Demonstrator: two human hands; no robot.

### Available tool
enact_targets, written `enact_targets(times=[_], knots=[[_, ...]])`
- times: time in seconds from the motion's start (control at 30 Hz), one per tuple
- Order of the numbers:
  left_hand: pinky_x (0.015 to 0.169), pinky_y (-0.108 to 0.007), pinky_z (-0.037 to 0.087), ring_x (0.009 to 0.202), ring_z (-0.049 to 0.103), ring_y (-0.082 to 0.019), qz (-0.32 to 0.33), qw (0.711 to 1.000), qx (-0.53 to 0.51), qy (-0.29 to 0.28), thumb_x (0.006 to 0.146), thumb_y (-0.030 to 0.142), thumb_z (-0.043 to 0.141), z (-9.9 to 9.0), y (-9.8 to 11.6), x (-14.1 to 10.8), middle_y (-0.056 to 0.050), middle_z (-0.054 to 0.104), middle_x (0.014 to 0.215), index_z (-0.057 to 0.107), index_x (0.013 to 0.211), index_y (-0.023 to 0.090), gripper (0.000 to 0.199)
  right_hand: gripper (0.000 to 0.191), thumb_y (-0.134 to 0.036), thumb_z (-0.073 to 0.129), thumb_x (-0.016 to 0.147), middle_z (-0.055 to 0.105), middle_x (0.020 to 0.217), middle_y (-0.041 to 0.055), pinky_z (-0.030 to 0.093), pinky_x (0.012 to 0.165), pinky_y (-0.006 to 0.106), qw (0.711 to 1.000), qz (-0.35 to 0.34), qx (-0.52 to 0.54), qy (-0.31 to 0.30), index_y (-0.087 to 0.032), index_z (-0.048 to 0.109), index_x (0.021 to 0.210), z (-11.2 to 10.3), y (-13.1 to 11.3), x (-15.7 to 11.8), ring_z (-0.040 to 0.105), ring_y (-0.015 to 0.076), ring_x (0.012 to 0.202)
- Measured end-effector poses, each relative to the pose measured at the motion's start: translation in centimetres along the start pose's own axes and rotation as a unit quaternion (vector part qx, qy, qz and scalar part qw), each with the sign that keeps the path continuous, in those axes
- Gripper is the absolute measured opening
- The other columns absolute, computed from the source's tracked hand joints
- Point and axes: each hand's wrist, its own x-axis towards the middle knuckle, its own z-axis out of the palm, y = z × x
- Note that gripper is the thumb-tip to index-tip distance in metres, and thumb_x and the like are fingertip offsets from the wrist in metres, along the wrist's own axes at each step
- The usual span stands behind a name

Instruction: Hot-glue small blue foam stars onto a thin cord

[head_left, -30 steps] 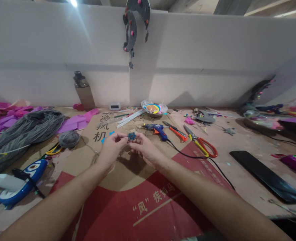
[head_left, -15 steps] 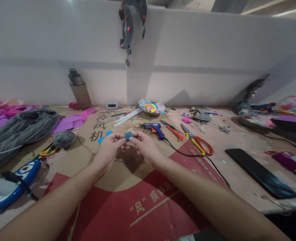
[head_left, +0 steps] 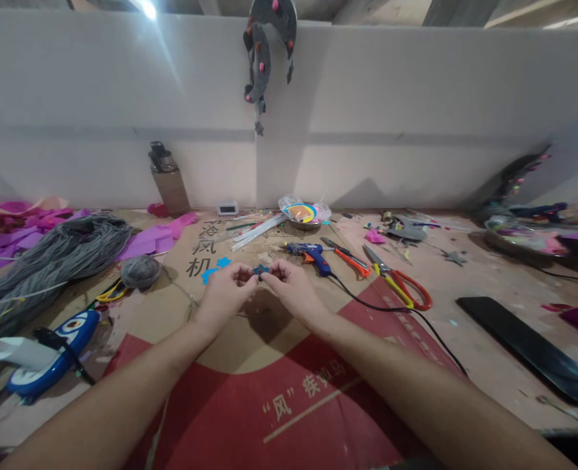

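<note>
Your small star (head_left: pixel 260 270) is blue and dark grey. You have a blue glue gun (head_left: pixel 313 253) with an orange trigger (head_left: pixel 308 257), scissors (head_left: pixel 383 268) with 1 red and 1 yellow handle, grey yarn (head_left: pixel 141 271), and brown-and-red cardboard (head_left: pixel 211 405) with pale and black lettering (head_left: pixel 312 386).

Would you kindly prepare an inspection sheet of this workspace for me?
Surface: red-and-brown cardboard on a pinkish table.
Work pieces: small blue piece, partly hidden, held; bright blue cutouts on the cardboard.
Clutter: glue gun, orange cutter, scissors and gray yarn lie about.
Hands: left hand and right hand, fingers pinching the small blue piece.
Cables: black cord runs from the glue gun past the scissors.
Surroundings: gray crescent ornament hangs before a pale wall.
</note>
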Motion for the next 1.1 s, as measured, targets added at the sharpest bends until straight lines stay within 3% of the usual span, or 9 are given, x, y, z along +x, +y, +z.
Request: enact_targets(times=[0.13, 0.33, 0.5, 0.7, 0.87, 1.1], knots=[[0.045, -0.023, 0.046, 0.048, 0.055, -0.012, -0.015, 1.000, -0.024, 0.001, 0.072, 0.027, 0.060, 0.0, 0.0, 0.2, 0.002, 0.057, 0.054, 0.056, 0.075, 0.017, 0.011, 0.012, -0.030, 0.056, 0.077, 0.051, 0.069, -0.0032, 0.037, 0.063, 0.027, 1.000, -0.011, -0.011, -0.015, -0.019, 0.054, 0.079, 0.0, 0.0, -0.1, 0.046, 0.0126, 0.065], [0.046, -0.021, 0.046, 0.047, 0.055, -0.009, -0.087, 0.985, -0.151, -0.001, 0.067, 0.021, 0.062, -0.1, -0.1, 0.7, -0.001, 0.061, 0.059, 0.055, 0.070, 0.015, 0.009, 0.023, -0.030, 0.056, 0.078, 0.047, 0.070, -0.0044, 0.038, 0.063, 0.027, 1.000, -0.009, -0.021, 0.011, -0.020, 0.050, 0.097, 0.1, 0.0, -0.5, 0.046, 0.0132, 0.065], [0.047, -0.021, 0.047, 0.047, 0.054, -0.008, -0.123, 0.965, -0.233, -0.006, 0.066, 0.021, 0.065, -0.1, -0.1, 0.9, -0.003, 0.062, 0.062, 0.057, 0.067, 0.014, 0.011, 0.020, -0.034, 0.056, 0.079, 0.049, 0.068, -0.0042, 0.036, 0.061, 0.026, 1.000, 0.009, -0.004, 0.009, -0.020, 0.050, 0.092, 0.3, 0.2, -0.4, 0.045, 0.0127, 0.063], [0.044, -0.018, 0.042, 0.048, 0.053, -0.008, -0.122, 0.963, -0.242, -0.010, 0.066, 0.023, 0.068, 0.0, 0.0, 0.6, -0.003, 0.062, 0.062, 0.059, 0.067, 0.013, 0.014, 0.018, -0.035, 0.061, 0.072, 0.050, 0.064, -0.0040, 0.029, 0.051, 0.023, 0.997, 0.057, 0.057, 0.002, -0.020, 0.052, 0.072, 0.6, 0.3, -0.2, 0.039, 0.0097, 0.055], [0.046, -0.019, 0.042, 0.049, 0.054, -0.008, -0.108, 0.958, -0.266, -0.011, 0.066, 0.024, 0.070, 0.2, 0.2, 0.4, -0.001, 0.062, 0.061, 0.058, 0.068, 0.013, 0.016, 0.019, -0.035, 0.063, 0.072, 0.047, 0.061, -0.0050, 0.020, 0.044, 0.022, 0.988, 0.127, 0.085, 0.016, -0.019, 0.054, 0.072, 0.6, -0.7, -0.7, 0.030, 0.0066, 0.048], [0.048, -0.019, 0.043, 0.050, 0.054, -0.008, -0.127, 0.949, -0.289, -0.011, 0.065, 0.022, 0.070, 0.7, 0.1, 0.3, -0.002, 0.062, 0.061, 0.058, 0.069, 0.013, 0.016, 0.022, -0.036, 0.066, 0.068, 0.046, 0.057, -0.0064, 0.017, 0.041, 0.022, 0.985, 0.134, 0.099, 0.033, -0.020, 0.052, 0.070, 0.8, -0.6, -0.6, 0.029, 0.0055, 0.044]])
